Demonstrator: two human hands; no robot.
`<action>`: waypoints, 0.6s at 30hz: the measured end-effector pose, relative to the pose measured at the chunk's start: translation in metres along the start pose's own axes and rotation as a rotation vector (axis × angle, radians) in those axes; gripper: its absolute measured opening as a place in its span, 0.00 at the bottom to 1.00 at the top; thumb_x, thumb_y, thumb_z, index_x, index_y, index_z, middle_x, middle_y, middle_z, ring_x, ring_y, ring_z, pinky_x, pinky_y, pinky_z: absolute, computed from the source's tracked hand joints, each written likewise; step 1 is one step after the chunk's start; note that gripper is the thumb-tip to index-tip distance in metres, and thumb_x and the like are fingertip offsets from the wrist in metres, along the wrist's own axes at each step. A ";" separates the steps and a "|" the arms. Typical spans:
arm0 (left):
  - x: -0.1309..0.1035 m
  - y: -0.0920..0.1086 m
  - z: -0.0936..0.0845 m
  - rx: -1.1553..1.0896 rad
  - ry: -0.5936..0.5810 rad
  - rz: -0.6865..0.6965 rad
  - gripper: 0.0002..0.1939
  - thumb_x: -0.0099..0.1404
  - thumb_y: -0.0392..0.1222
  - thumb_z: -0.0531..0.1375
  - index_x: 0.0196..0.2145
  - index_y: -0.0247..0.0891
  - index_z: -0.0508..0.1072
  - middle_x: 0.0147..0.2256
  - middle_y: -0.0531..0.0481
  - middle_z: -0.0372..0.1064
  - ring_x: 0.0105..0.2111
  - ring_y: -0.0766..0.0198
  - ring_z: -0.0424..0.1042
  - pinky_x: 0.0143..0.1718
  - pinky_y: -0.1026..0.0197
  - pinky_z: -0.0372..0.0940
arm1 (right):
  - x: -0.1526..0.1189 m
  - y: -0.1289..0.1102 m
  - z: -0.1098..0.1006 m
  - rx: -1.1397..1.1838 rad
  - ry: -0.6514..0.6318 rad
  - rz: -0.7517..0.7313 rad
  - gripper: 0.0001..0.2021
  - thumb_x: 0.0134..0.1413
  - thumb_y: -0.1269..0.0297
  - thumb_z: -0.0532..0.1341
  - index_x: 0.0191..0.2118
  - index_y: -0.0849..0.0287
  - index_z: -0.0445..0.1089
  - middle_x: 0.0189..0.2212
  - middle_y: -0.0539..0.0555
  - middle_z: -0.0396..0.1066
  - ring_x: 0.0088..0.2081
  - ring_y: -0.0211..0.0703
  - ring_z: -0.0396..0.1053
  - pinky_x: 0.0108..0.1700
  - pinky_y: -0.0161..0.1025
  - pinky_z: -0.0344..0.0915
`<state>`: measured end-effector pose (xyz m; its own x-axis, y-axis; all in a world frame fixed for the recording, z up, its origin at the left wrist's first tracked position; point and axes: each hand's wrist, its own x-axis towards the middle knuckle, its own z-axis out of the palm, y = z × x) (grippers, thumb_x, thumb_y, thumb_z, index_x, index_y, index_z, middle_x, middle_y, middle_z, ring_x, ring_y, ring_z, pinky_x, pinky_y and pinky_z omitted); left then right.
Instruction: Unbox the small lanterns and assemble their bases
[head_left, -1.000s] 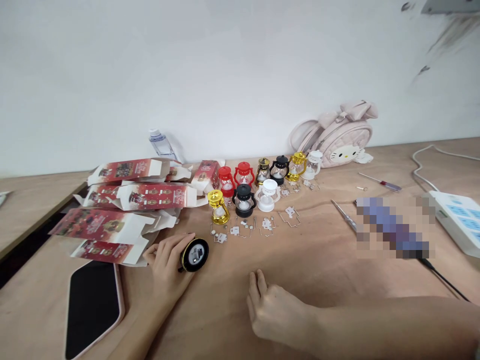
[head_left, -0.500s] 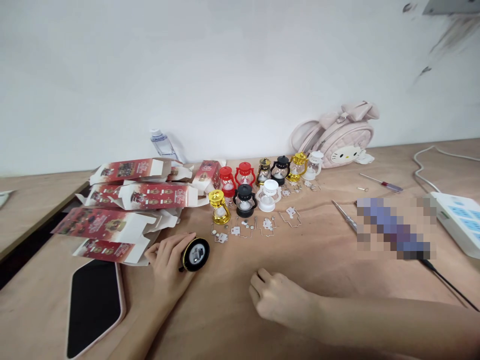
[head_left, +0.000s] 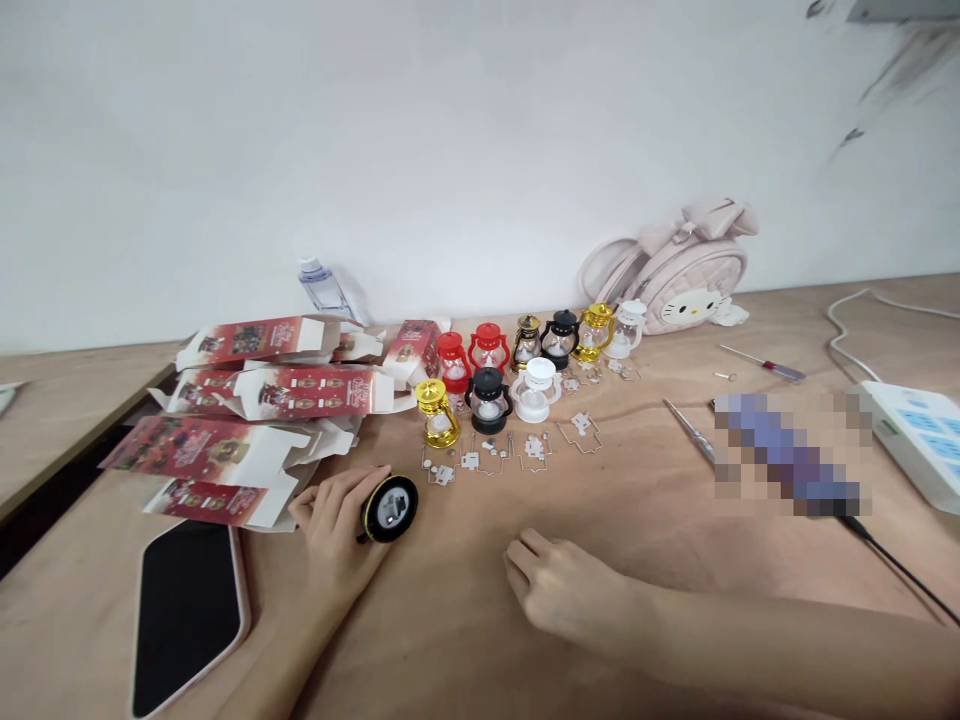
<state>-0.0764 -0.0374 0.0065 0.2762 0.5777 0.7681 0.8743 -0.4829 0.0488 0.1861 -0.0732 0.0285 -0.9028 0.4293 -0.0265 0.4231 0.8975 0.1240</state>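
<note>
My left hand (head_left: 337,525) is wrapped round a black lantern (head_left: 391,509) with gold trim, its round underside tipped toward me and its inner parts showing. To the right, my right hand (head_left: 551,585) rests on the table with its fingers curled in; whatever they may hold is hidden. Beyond the hands stand several small lanterns, among them a gold lantern (head_left: 438,415), a black lantern (head_left: 489,400), a white lantern (head_left: 537,390) and a red lantern (head_left: 489,350). Thin wire handles (head_left: 491,458) and small white pieces (head_left: 441,474) lie before them.
Opened red boxes (head_left: 315,390) are heaped at left, above a phone (head_left: 191,615). A pink bag (head_left: 686,270) leans on the wall. At right lie a screwdriver (head_left: 769,367), a soldering iron (head_left: 694,432), partly blurred out, and a white power strip (head_left: 919,440). A clear bottle (head_left: 324,290) stands behind.
My right hand has shifted very slightly to the right, fingers still curled. My left hand keeps the black lantern in nearly the same place.
</note>
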 end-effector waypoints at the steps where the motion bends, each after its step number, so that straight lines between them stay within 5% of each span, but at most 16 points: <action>1: 0.000 0.000 0.000 0.002 0.002 0.000 0.13 0.62 0.37 0.56 0.46 0.40 0.66 0.37 0.45 0.72 0.37 0.55 0.71 0.39 0.53 0.52 | -0.001 0.000 0.001 0.000 0.009 0.003 0.05 0.46 0.81 0.58 0.29 0.66 0.67 0.27 0.59 0.68 0.30 0.45 0.66 0.21 0.34 0.60; 18: -0.004 -0.003 0.005 0.016 0.002 -0.009 0.15 0.61 0.38 0.57 0.47 0.40 0.66 0.37 0.44 0.71 0.38 0.54 0.70 0.40 0.53 0.52 | -0.004 0.002 -0.002 -0.023 0.040 -0.041 0.06 0.47 0.80 0.59 0.24 0.65 0.67 0.23 0.57 0.67 0.25 0.43 0.64 0.16 0.33 0.48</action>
<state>-0.0778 -0.0351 -0.0001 0.2673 0.5804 0.7692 0.8831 -0.4669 0.0454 0.1905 -0.0736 0.0307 -0.9219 0.3872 0.0077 0.3841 0.9116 0.1466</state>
